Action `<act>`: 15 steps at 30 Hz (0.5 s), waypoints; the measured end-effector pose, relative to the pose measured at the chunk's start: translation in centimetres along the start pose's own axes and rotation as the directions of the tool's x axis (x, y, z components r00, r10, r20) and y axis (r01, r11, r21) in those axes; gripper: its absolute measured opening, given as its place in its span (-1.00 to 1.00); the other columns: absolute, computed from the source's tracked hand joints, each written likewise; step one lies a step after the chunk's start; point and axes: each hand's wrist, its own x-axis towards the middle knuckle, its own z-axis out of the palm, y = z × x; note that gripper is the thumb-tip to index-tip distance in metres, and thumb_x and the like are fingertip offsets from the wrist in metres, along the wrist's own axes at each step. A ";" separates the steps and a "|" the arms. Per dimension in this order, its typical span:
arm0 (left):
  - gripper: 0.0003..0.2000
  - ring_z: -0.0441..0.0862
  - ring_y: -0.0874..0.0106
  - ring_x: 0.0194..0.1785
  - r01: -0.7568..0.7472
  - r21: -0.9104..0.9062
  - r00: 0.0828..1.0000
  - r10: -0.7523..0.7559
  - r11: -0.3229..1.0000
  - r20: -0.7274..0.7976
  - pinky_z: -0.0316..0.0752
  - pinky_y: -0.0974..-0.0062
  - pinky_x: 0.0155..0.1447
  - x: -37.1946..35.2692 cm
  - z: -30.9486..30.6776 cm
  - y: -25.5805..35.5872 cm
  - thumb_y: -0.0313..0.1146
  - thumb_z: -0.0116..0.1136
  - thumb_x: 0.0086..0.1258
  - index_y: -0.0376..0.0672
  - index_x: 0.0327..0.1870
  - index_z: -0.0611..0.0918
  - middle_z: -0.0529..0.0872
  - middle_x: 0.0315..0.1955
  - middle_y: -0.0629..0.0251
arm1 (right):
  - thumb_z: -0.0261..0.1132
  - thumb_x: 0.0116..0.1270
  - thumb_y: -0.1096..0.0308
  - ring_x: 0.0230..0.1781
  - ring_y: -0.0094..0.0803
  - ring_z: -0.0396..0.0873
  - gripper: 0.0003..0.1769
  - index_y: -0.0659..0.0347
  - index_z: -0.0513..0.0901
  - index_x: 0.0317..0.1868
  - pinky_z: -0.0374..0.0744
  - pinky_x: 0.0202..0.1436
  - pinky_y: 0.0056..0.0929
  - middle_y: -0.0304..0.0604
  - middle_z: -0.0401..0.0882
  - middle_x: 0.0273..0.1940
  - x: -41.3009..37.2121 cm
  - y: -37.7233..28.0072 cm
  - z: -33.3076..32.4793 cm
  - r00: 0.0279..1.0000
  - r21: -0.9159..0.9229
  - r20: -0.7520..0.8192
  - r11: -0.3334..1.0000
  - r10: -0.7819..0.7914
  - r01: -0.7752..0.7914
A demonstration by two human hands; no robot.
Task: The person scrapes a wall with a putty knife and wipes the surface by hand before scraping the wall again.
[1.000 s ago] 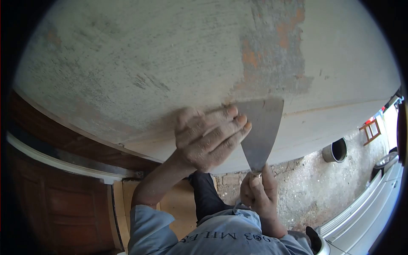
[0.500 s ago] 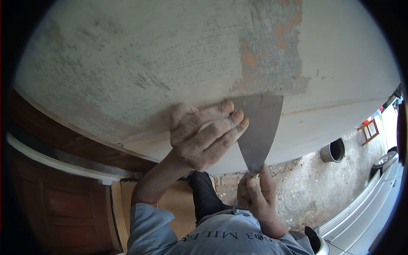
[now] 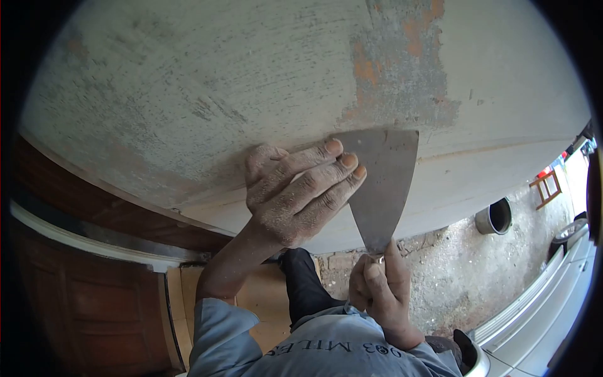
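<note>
A wide metal scraper blade (image 3: 386, 182) has its broad top edge against a dusty, pale painted surface (image 3: 251, 56). Below the blade, my right hand (image 3: 384, 292) is closed around its handle, which the fingers mostly hide. My left hand (image 3: 298, 195) lies to the left, back of the hand showing. Three of its fingers are stretched out, their tips on or beside the blade's left side, while another digit is bent near the surface. Dust covers the left hand. A grey patch with orange spots (image 3: 408, 69) shows above the blade.
A brown panelled door (image 3: 107, 308) is at lower left. On the rough floor (image 3: 465, 276) at right stand a round metal container (image 3: 494, 217) and a small wooden frame (image 3: 546, 189). A white vehicle (image 3: 534, 320) is at lower right. A raised line (image 3: 465, 154) crosses the painted surface.
The blade's top edge sits slightly higher on the surface. My left hand has shifted a little up and left with its fingers still outstretched. My right hand keeps its hold on the handle.
</note>
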 end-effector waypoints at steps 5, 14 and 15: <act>-0.87 0.63 0.55 -0.16 -0.034 0.003 0.999 0.034 0.999 -0.015 0.27 0.47 -0.09 0.4 0.2 -0.3 -0.44 0.30 0.02 0.02 -0.39 0.72 0.69 -0.37 0.56 | -0.03 0.44 0.32 -0.70 -0.74 0.19 -0.47 0.37 0.08 0.32 0.21 -0.67 -0.75 -0.34 0.30 -0.54 0.5 -0.7 -0.2 0.999 -0.022 0.005 0.999 0.047 -0.047; -0.87 0.64 0.54 -0.19 -0.040 -0.025 0.998 0.039 0.999 -0.056 0.28 0.45 -0.14 0.1 0.3 -0.3 -0.45 0.31 0.00 0.00 -0.41 0.72 0.69 -0.38 0.53 | -0.05 0.44 0.33 -0.70 -0.75 0.16 -0.47 0.34 0.07 0.33 0.20 -0.66 -0.78 -0.34 0.27 -0.54 0.0 -0.4 0.1 0.999 -0.007 -0.027 1.000 0.027 -0.027; -0.88 0.64 0.54 -0.20 -0.035 -0.027 0.998 0.033 0.999 -0.043 0.28 0.44 -0.14 -0.1 0.3 -0.2 -0.45 0.31 -0.01 -0.01 -0.41 0.72 0.69 -0.38 0.52 | -0.05 0.44 0.34 -0.70 -0.75 0.17 -0.47 0.35 0.07 0.33 0.20 -0.66 -0.77 -0.34 0.27 -0.55 -0.1 -0.4 0.1 0.999 0.010 -0.026 1.000 0.030 -0.030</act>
